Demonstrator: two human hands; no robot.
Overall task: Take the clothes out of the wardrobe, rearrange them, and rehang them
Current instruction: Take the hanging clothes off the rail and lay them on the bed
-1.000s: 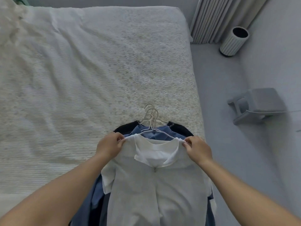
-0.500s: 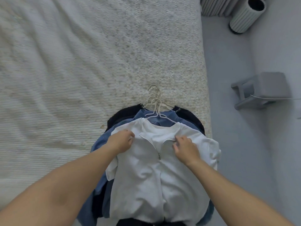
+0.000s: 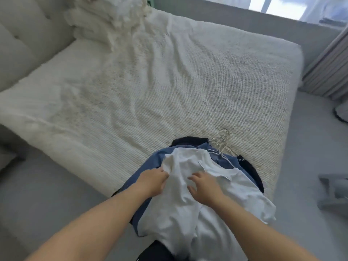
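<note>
Head view
Clothes: white top point(image 3: 197, 200) uppermost on a stack of hangered garments at the near edge of the bed point(image 3: 150, 81).
Left hand point(image 3: 152, 180): grip pinching the top's left shoulder.
Right hand point(image 3: 204, 186): grip spread, fingers pressing the top's chest.
Hangers point(image 3: 223, 142): hooks bunched beyond the collars.

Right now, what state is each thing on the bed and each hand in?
White top: uppermost of the pile, rumpled at the shoulder.
Blue garment: underneath it.
Black garment: at the bottom.
Hangers: hooks bunched, lying on the bed.
Left hand: gripping the white fabric.
Right hand: fingers spread, resting on the top.
</note>
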